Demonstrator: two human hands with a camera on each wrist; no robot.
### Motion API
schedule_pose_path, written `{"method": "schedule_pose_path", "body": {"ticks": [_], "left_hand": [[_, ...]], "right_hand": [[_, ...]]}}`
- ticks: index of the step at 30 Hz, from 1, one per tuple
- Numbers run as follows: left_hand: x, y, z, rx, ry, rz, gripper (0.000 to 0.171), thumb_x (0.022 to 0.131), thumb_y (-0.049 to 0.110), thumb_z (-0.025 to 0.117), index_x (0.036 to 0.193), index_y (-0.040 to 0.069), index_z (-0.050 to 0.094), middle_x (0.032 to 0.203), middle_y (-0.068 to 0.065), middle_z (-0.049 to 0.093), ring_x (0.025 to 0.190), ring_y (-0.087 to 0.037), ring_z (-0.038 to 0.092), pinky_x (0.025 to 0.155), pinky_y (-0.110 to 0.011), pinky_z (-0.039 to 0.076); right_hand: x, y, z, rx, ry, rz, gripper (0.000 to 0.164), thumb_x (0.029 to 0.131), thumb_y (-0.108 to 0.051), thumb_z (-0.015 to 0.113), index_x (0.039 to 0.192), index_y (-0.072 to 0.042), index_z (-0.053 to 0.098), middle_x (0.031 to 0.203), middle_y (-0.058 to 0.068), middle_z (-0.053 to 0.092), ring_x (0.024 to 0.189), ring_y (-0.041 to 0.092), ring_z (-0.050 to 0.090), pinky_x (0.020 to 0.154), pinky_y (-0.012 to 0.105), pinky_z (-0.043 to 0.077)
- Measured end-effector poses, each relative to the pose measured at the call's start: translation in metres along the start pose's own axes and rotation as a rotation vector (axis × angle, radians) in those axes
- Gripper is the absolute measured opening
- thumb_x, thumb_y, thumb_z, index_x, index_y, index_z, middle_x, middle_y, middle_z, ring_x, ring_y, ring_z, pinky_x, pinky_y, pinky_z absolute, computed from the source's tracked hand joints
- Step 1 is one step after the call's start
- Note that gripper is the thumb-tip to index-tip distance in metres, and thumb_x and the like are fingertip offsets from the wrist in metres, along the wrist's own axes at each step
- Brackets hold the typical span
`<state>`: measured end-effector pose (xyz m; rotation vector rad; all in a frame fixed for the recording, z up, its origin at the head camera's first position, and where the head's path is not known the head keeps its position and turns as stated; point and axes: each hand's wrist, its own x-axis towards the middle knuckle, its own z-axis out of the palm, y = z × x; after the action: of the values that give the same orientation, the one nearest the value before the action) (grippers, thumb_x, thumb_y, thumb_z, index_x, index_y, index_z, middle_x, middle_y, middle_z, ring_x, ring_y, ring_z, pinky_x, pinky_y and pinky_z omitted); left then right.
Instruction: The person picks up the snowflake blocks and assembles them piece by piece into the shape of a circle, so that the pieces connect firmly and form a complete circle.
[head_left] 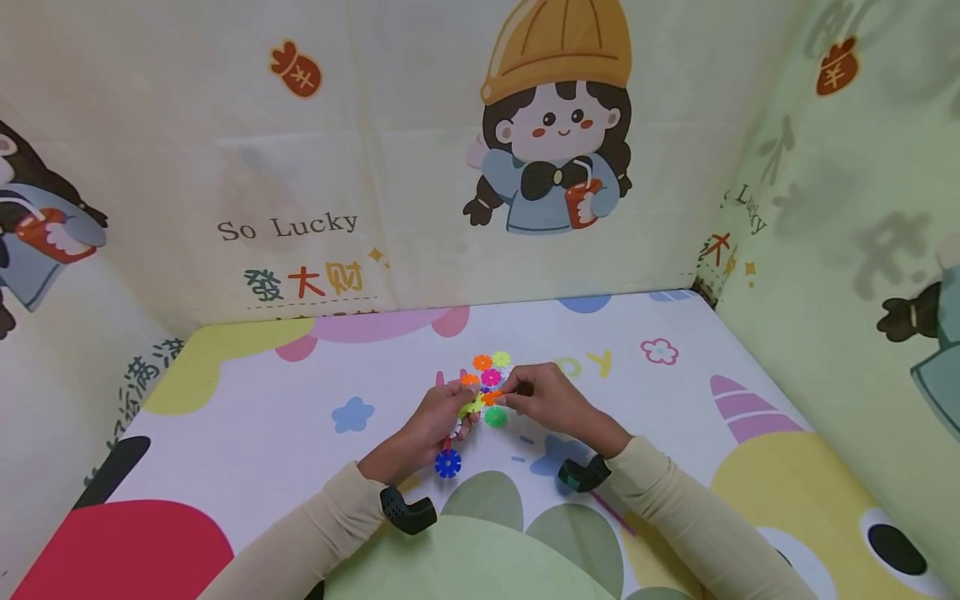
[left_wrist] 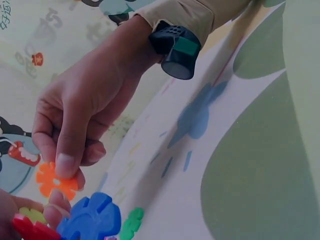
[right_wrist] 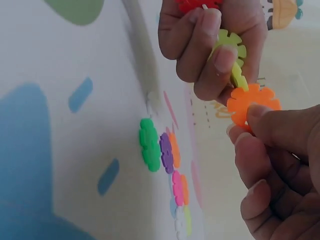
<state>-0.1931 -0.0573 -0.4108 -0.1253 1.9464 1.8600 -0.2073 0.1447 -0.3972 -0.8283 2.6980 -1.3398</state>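
Observation:
In the head view, my left hand grips a short chain of slotted plastic snowflake discs. A blue disc hangs at its lower end, and a red disc joins it. Yellow discs show between the left fingers; the rest of the chain is hidden by the hand. My right hand pinches an orange disc between thumb and fingers. The orange disc's edge meets the end yellow disc in the right wrist view.
Loose discs lie on the patterned tabletop beyond the hands: a green disc, a purple disc, a pink disc, and several orange, white and yellow ones. Printed cloth walls stand around the table.

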Motion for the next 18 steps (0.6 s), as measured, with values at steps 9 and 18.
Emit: {"method": "schedule_pose_path", "body": {"ticks": [9,18], "left_hand": [[0.001,0.01,0.012,-0.024,0.058,0.03,0.036,0.103,0.033,0.048,0.121,0.002,0.053,0.081,-0.007,0.055,0.051,-0.012,0.044,0.048,-0.02,0.038],[0.001,0.004,0.007,-0.05,0.042,0.016,0.048,0.102,0.042,0.048,0.133,0.006,0.049,0.08,-0.007,0.054,0.051,-0.013,0.045,0.047,-0.019,0.04]], "right_hand": [[0.004,-0.006,-0.003,-0.024,0.064,-0.006,0.008,0.084,-0.005,0.075,0.081,-0.01,0.07,0.076,-0.002,0.068,0.06,0.013,0.055,0.057,0.027,0.052],[0.005,-0.003,-0.004,-0.029,0.016,0.015,0.005,0.086,-0.012,0.076,0.086,-0.012,0.071,0.079,-0.007,0.066,0.061,0.015,0.054,0.056,0.027,0.049]]}}
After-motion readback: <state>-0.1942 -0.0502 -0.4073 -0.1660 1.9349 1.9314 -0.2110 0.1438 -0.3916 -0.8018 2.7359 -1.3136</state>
